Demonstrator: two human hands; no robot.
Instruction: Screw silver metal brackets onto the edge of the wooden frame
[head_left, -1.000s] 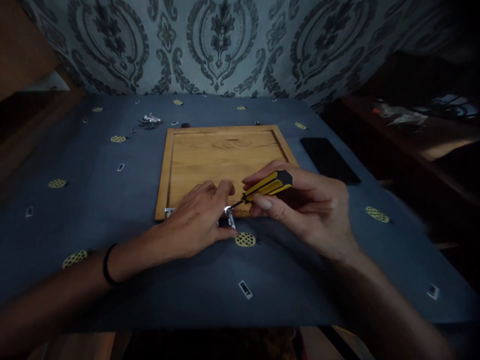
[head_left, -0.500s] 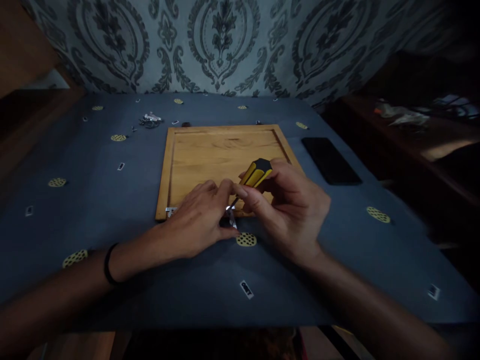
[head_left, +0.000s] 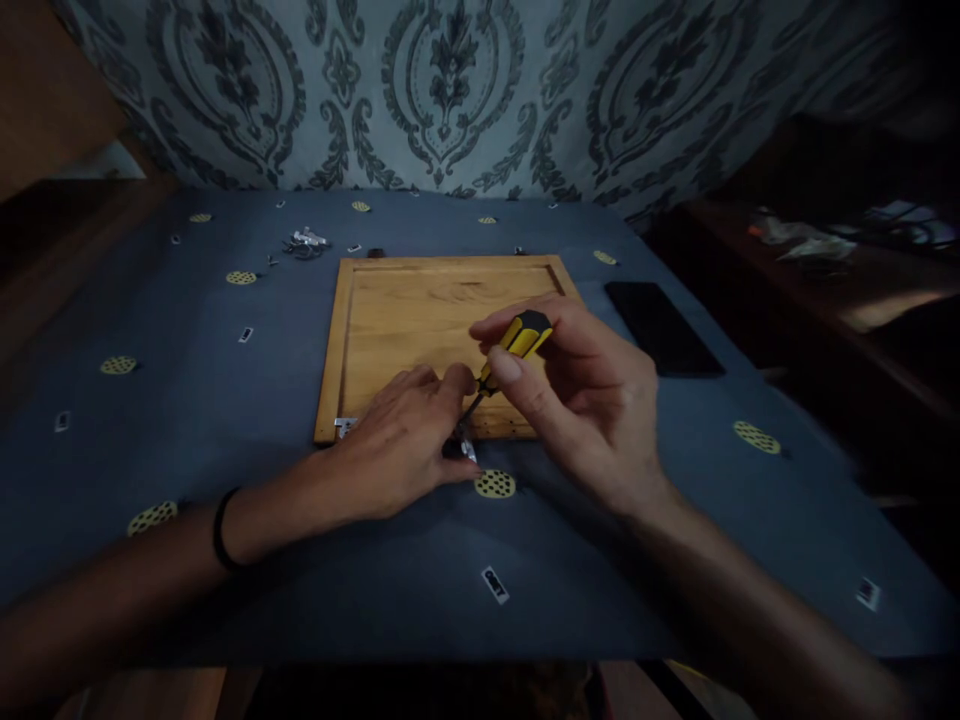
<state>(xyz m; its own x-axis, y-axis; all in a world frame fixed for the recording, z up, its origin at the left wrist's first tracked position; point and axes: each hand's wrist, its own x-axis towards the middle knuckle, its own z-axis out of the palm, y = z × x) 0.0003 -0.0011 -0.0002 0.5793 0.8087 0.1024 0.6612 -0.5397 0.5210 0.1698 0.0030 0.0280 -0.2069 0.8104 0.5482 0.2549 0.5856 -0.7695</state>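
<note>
My right hand [head_left: 607, 410] has eased to a light pinch on the screwdriver [head_left: 526, 336], its shaft still meeting the metal fitting [head_left: 469, 449] my half-closed left hand [head_left: 397, 440] steadies at the wooden panel's [head_left: 420, 315] near edge.

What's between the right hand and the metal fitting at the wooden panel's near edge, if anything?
Only the yellow-and-black screwdriver that the right hand holds, its shaft slanting down toward the metal fitting. The left hand is beside the fitting.

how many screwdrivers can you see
1. The yellow and black screwdriver is in the right hand, pointing down at the near edge of the wooden panel, beside the left hand. Anything under the hands is hidden.
</note>
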